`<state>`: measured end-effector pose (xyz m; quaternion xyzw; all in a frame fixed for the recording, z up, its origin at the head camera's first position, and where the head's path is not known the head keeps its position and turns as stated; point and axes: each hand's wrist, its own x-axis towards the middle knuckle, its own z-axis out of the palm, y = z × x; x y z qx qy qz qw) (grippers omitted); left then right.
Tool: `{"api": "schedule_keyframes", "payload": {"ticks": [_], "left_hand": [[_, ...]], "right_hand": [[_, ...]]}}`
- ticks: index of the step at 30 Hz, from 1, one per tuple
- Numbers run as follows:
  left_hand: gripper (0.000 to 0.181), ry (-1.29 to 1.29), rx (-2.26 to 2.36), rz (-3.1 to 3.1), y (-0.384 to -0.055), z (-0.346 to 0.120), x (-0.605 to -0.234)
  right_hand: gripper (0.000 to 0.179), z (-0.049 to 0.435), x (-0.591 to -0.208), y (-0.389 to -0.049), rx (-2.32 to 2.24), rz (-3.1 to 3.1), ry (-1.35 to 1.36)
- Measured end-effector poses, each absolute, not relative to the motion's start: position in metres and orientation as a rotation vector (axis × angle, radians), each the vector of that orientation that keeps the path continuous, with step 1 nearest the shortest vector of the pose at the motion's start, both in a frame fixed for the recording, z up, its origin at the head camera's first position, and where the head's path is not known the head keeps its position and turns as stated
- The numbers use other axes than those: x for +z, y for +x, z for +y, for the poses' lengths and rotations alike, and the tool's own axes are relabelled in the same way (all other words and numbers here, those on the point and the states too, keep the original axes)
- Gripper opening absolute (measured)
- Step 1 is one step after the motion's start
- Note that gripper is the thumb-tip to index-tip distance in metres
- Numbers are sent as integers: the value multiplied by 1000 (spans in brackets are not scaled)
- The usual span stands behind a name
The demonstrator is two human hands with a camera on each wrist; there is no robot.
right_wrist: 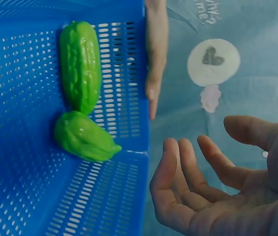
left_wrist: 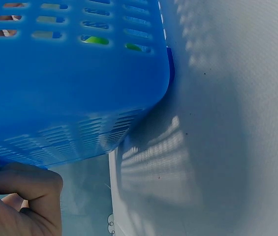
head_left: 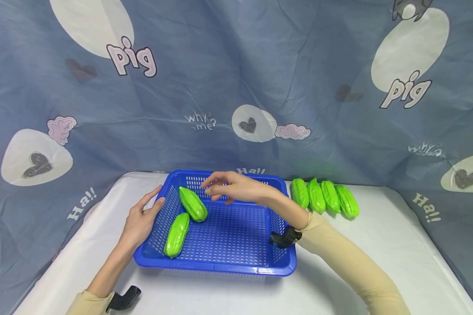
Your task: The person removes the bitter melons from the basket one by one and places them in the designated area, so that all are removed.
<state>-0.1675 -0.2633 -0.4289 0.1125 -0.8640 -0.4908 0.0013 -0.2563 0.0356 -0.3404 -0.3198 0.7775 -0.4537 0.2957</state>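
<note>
A blue plastic basket (head_left: 236,236) with slotted walls holds two glossy green bitter melons. One bitter melon (head_left: 193,204) lies slanted near the back left corner; the other bitter melon (head_left: 177,235) lies along the left wall. My left hand (head_left: 139,222) rests against the outside of the basket's left side, its fingers and thumb at the rim. In the left wrist view, bent knuckles (left_wrist: 35,189) show by that rim. Over the back of the basket hovers my right hand (head_left: 236,187), fingers loosely bent and spread, with nothing in them, as the right wrist view shows.
Several more bitter melons (head_left: 325,197) lie side by side on the white tabletop (head_left: 370,249), just right of the basket. A blue printed cloth (head_left: 220,78) hangs behind the table and along its sides. The basket stands close to the cloth at the back.
</note>
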Motion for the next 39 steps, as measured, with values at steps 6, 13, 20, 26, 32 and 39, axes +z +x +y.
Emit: {"api": "schedule_keyframes", "payload": {"ticks": [6, 13, 20, 26, 32, 39], "left_hand": [[66, 354, -1543, -2711, -168, -263, -429], [65, 356, -1537, -2718, -169, -262, -430], [66, 360, -1526, -2721, -168, -261, -429], [66, 364, -1531, -2720, -167, -261, -428], [66, 365, -1537, -2720, -167, -261, -428], [66, 369, -1531, -2719, -167, -262, -428]], "right_hand": [[38, 19, -347, -259, -1165, 2074, -811], [42, 2, -360, -269, -1124, 2103, -778], [47, -12, -372, -274, -1105, 2104, -729], [46, -25, -386, -277, -1085, 2150, -656], [48, -35, -397, -278, -909, 2335, -723], [59, -38, -406, -273, -929, 2338, -646]]}}
